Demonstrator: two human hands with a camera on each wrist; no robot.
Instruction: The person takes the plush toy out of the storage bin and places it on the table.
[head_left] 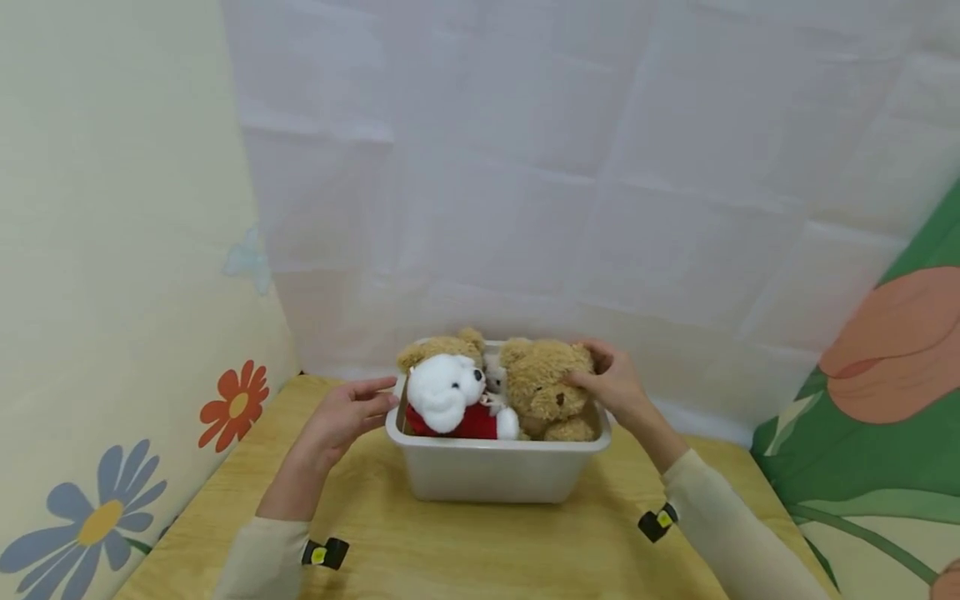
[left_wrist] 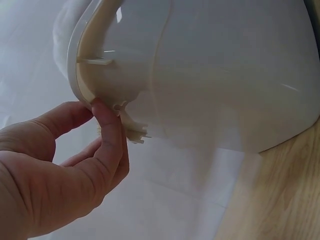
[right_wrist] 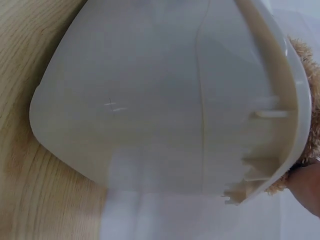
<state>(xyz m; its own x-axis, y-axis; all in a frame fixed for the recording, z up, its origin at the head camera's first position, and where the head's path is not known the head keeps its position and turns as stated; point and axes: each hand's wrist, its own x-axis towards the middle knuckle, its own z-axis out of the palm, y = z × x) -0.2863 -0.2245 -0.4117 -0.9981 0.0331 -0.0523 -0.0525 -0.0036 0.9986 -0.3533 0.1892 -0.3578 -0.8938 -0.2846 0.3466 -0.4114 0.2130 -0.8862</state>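
From the head view: the left hand [head_left: 341, 421] is at the near-side end of the bin [head_left: 498, 475], fingertips right at its rim, and over on the other end the right hand [head_left: 615, 383] has the bear [head_left: 551, 379]! Thumb on the face, fingers behind by the ear, it's gripping the head, and the bear sits in the bin. Just inward of the left fingers lies the white toy [head_left: 442, 396] in red, a second bear [head_left: 438, 346] behind it, and a grey toy [head_left: 493, 375] tucked between the two hands. Below both hands, the table [head_left: 480, 550].

Left wrist now: thumb and fingers curl in and pinch the rim, the bin's wall stretching away from the fingertips.

Right wrist: one fingertip at the edge presses brown fur just over the rim; the other fingers are out of sight here.
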